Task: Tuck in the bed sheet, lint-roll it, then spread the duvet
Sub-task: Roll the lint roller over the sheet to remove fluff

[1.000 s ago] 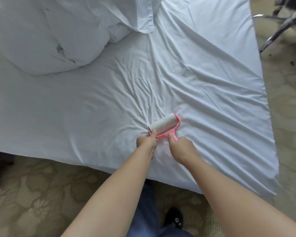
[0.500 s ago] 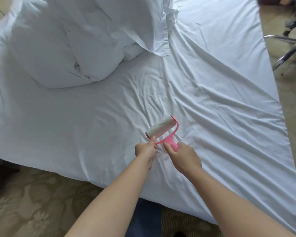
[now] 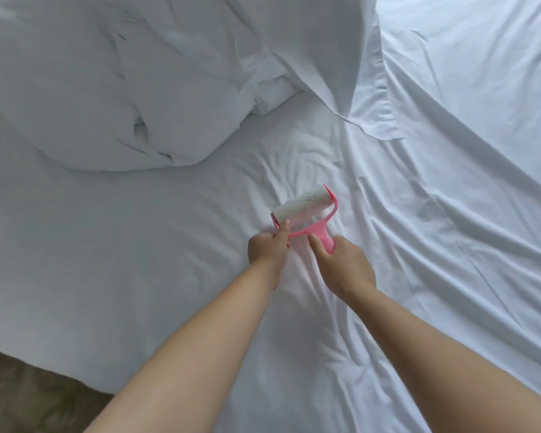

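We see a wrinkled white bed sheet [image 3: 138, 260] with the bunched duvet [image 3: 122, 82] at upper left. Just beyond our hands lies the pink lint roller [image 3: 303, 210], its roll running lower-left to upper-right. Our right hand [image 3: 344, 264] grips its handle; our left hand [image 3: 267, 245] pinches the roll's near end.

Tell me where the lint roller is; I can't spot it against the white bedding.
Centre of the head view: the lint roller is over the bed sheet, held by both hands, below-right of the bunched duvet.
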### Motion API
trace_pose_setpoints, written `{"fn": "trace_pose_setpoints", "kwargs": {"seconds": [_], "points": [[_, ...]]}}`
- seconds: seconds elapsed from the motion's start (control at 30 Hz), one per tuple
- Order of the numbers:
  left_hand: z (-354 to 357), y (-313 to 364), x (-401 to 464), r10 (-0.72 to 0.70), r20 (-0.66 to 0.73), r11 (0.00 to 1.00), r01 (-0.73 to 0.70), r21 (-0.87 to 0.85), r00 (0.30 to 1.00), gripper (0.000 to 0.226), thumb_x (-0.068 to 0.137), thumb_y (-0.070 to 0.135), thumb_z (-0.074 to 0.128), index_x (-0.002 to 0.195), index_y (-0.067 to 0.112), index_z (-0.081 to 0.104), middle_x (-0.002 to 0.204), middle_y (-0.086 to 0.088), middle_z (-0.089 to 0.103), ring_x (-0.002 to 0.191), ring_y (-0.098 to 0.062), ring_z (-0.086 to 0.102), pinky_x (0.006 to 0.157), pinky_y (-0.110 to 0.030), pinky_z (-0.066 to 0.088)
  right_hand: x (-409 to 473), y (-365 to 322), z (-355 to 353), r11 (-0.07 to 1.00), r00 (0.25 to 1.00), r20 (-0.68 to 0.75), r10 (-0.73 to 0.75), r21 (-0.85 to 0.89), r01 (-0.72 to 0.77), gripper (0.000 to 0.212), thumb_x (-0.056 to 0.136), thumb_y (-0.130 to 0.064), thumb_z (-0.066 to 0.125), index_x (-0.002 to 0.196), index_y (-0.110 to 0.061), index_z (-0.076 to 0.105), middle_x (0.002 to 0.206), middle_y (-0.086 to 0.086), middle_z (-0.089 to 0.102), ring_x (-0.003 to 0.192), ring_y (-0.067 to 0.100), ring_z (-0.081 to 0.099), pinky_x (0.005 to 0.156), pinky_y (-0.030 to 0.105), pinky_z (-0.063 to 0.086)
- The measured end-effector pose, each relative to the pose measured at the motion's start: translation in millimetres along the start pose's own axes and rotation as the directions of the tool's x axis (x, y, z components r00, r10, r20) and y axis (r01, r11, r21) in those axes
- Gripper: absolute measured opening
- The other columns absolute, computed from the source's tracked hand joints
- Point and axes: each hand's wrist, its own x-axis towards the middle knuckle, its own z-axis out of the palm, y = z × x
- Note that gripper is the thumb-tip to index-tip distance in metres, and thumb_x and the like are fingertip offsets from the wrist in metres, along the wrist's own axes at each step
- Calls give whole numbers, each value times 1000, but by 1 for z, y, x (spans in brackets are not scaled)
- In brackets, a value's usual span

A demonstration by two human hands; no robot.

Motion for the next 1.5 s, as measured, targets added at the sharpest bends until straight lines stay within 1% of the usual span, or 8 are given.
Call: {"fn": "trace_pose_setpoints", "kwargs": {"seconds": [0.17,0.37,0.5,0.7,0.9,1.07,1.37,1.5], "points": [[4,40,51,82,17,997,-82,11,996,48,94,40,56,56,12,54,59,-1,54,51,-15,46,63,-27,37,58,-36,-2,1000,998,-56,-15,-6,15,49,93,-60,35,71,-17,42,74,-1,51,72,24,51,54,33,31],[9,76,96,93,30,996,-92,-19,995,45,99,36,49,61,12,54,59,-2,53,48,-14,45,53,-24,37,110,-67,-2,1000,995,-103,-9,26,11,51,94,-59,35,83,-12,51,79,1,53,76,24,52,60,33,35],[14,99,119,145,5,989,-145,-6,989,46,99,35,47,59,13,53,61,-1,54,52,-14,46,62,-25,40,141,-85,-6,999,990,-132,-42,12,44,53,94,-59,33,87,-11,53,87,5,58,82,27,55,65,33,36],[22,121,138,89,8,995,-89,41,996,40,99,35,47,68,11,57,66,3,60,51,-10,49,53,-23,38,173,-96,-14,999,999,-20,33,40,-32,52,94,-60,32,94,-11,50,82,4,54,80,28,57,65,32,42],[29,97,116,1,9,999,-2,34,1000,45,100,37,44,65,11,57,67,1,62,48,-11,50,51,-22,38,145,-73,-5,991,996,33,88,95,-91,53,93,-60,35,97,-10,51,94,8,57,83,29,59,67,33,45],[31,78,78,-111,59,991,106,83,992,36,100,36,46,100,5,65,76,0,65,47,-8,49,39,-17,33,109,-42,-9,991,991,67,112,70,-117,55,92,-62,34,83,-11,50,83,9,58,63,24,55,53,30,40],[36,29,5,-172,85,980,162,118,981,35,100,31,47,117,5,64,85,-2,68,44,-6,43,33,-12,27,40,19,-11,992,991,65,117,30,-119,63,92,-64,33,107,-8,58,101,13,60,89,35,61,74,39,52],[43,5,-30,-193,72,977,185,110,979,34,100,30,47,116,5,64,69,5,60,48,-8,42,31,-10,25,10,48,-12,992,991,68,117,34,-119,63,92,-64,35,103,-7,60,101,15,61,88,33,60,72,35,48]]}}
